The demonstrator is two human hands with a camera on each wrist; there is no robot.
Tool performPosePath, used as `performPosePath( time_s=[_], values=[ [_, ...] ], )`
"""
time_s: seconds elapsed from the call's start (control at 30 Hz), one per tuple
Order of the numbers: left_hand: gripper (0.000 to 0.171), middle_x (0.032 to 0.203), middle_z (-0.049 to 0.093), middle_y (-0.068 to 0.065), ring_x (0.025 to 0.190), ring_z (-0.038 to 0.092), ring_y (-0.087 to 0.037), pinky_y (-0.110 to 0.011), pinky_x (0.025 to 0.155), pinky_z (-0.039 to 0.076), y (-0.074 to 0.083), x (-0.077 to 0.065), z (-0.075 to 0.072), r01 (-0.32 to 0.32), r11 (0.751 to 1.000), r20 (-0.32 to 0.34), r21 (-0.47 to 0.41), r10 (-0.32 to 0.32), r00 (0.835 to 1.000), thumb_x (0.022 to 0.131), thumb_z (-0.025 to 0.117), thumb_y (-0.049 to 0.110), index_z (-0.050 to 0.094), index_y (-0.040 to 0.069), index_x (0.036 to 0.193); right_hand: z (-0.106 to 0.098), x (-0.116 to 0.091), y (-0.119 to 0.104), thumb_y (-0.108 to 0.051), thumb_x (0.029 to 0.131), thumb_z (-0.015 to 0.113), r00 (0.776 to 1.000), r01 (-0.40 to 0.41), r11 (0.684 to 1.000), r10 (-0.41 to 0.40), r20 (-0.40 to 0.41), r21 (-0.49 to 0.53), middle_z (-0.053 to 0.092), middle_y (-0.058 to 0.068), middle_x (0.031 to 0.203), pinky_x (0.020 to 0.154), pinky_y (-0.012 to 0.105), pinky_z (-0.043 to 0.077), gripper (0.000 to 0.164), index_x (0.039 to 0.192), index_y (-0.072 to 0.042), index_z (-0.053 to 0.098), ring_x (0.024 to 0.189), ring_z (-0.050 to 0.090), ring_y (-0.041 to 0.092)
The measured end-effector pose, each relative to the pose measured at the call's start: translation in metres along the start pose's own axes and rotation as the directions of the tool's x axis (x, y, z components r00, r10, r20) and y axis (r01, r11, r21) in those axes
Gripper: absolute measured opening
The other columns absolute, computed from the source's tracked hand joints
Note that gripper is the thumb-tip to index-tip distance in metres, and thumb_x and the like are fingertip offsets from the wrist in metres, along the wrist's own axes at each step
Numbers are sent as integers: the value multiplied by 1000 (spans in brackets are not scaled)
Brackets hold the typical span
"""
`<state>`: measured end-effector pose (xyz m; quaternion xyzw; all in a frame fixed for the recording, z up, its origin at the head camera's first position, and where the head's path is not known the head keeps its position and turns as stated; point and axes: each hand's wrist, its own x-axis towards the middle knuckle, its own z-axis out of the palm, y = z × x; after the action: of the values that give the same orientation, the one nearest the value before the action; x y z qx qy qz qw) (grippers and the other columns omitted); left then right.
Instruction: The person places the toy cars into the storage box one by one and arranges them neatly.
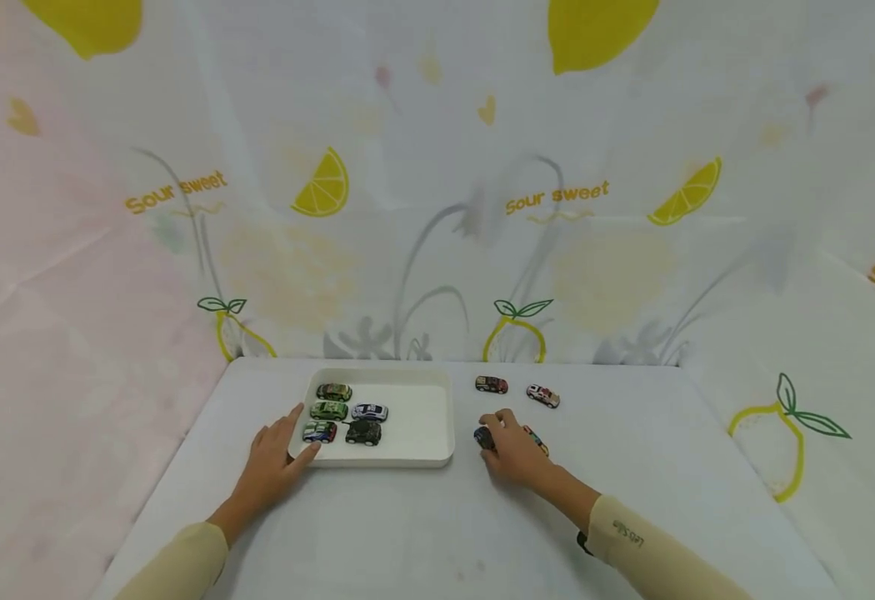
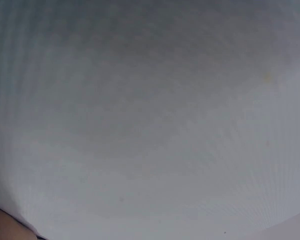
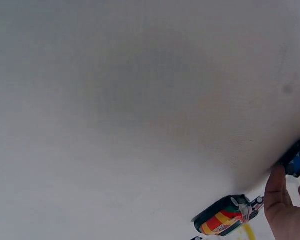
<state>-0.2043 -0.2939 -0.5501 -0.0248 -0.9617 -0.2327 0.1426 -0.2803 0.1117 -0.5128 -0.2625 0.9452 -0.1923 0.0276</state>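
Note:
My left hand [image 1: 274,458] rests at the left end of a white tray [image 1: 415,460], its thumb at the near-left corner and its fingers spread along the left wall. Inside the tray's left half sit several small toy cars, among them a green car [image 1: 328,410], a white one [image 1: 370,412] and a dark toy tank [image 1: 363,432]. Right of the tray, my right hand [image 1: 514,452] pinches a dark blue toy car [image 1: 484,438] low over the table. In the right wrist view the thumb [image 3: 276,187] touches that blue car [image 3: 298,159].
A multicoloured toy car [image 1: 536,440] lies just behind my right hand, partly hidden by it. Farther back stand a red-and-dark toy car [image 1: 492,384] and a white-and-red one [image 1: 542,396]. A lemon-printed cloth [image 1: 437,250] hangs behind the white table [image 1: 377,533].

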Motion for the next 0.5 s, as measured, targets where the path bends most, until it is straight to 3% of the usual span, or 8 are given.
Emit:
performPosePath(
  time_s=[0.07,0.2,0.5],
  values=[
    [77,140,39,-23,128,34,-41,-61,105,15,1,-1,2,5,1000,2,1,-5,1000,89,51,50,20,10,147,1,0,1,-24,85,65,1000,-31,999,31,-4,38,48,14,118,78,34,51,49,127,-7,47,91,55,16],
    [77,140,39,-23,128,34,-41,-61,105,15,2,-3,5,7,1000,11,-1,-7,1000,89,50,50,20,10,147,5,2,1,-24,82,69,998,-63,997,64,-18,55,54,12,108,72,31,49,42,116,-1,57,84,53,13],
    [77,135,43,-24,126,36,-41,-61,104,17,2,-1,3,0,1000,-20,7,0,1000,88,52,48,21,10,147,5,25,-4,-32,80,70,986,-164,986,164,0,24,57,3,87,58,28,43,36,106,-8,64,72,50,13]
  ],
)
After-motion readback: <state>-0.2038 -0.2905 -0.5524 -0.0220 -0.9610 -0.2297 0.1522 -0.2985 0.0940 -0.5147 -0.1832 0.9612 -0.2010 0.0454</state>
